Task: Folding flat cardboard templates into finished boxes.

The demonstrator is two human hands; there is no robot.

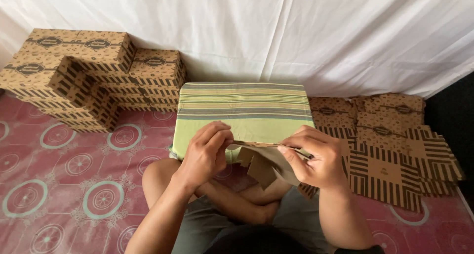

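Note:
A flat brown cardboard box blank (264,160) with loose flaps is held edge-on in front of me, above my crossed legs. My left hand (206,152) pinches its left end between thumb and fingers. My right hand (312,157) grips its right end from above. The blank hangs just in front of a low block covered with green striped cloth (244,105).
Several assembled brown patterned boxes (89,71) are stacked at the back left. A pile of flat striped box blanks (390,145) lies on the right. A red mat with round patterns (64,185) covers the floor. A white sheet (296,31) hangs behind.

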